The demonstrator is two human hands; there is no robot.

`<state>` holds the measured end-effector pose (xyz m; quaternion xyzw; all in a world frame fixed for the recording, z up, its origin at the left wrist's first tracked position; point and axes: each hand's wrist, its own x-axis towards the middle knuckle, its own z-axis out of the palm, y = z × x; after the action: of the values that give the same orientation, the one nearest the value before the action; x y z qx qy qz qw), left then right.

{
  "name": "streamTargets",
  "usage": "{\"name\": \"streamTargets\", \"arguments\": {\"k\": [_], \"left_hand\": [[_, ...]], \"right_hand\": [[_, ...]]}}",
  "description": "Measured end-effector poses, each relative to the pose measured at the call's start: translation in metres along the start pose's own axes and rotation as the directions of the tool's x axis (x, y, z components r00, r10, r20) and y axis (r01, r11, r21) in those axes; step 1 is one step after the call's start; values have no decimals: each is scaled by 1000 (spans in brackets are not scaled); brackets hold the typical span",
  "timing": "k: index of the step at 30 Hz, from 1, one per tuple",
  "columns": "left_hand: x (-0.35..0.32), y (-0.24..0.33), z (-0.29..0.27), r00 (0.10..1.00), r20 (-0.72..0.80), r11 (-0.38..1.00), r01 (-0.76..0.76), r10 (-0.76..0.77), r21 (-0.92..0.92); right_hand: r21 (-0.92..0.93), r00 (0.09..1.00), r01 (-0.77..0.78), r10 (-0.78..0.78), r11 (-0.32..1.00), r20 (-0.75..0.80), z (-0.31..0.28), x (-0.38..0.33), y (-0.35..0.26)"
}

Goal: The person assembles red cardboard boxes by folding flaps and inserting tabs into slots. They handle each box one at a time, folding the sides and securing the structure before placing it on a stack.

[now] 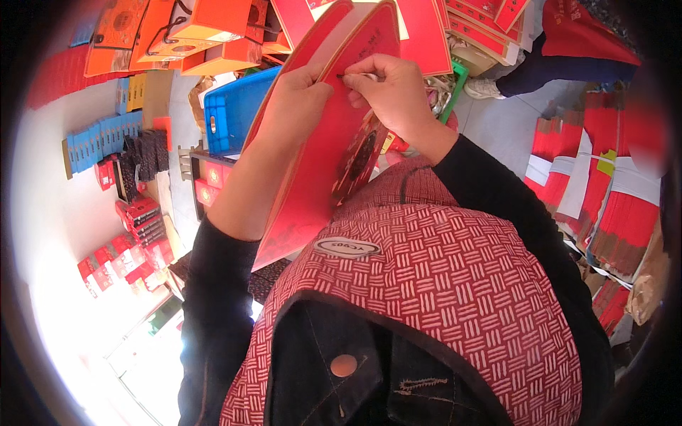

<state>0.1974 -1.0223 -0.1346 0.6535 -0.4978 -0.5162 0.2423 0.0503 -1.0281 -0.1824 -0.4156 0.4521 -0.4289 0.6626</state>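
Observation:
A large red paper gift bag (302, 192) with a dark printed design stands tilted in front of my apron, its top edge toward the far side. My left hand (295, 99) is closed on its rim, the thumb on the near panel and the fingers hidden inside. Against the same panel, just right of that thumb, my right hand (391, 92) is in a pinch. A small dark spot shows at its fingertips; whether it is a cord end or a hole I cannot tell.
Orange bags with dark cord handles (192, 32) are piled at the far left, beside a blue plastic crate (238, 106). Bundled red card stacks (625, 206) lie at the right. Another person's dark-clothed leg (568, 74) is at the far right. Small boxes (128, 259) line the left.

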Motion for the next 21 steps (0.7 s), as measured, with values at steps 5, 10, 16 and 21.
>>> {"name": "streamTargets", "arguments": {"k": [5,10,16,21], "left_hand": [[-4,-1,3,999,24,973,47,-43,-224],[-9,0,10,994,-75,997,-75,74,-6],[-3,-20,9,984,151,646,174,-91,-743],[-4,-21,25,994,-79,858,30,-82,-512]], "right_hand": [[-237,993,115,-113,965,19,-1,6,8],[-427,949,307,-309,851,66,2,6,1],[105,992,-102,93,989,83,-1,2,-6],[123,988,-48,29,991,151,-7,-11,5]]}}
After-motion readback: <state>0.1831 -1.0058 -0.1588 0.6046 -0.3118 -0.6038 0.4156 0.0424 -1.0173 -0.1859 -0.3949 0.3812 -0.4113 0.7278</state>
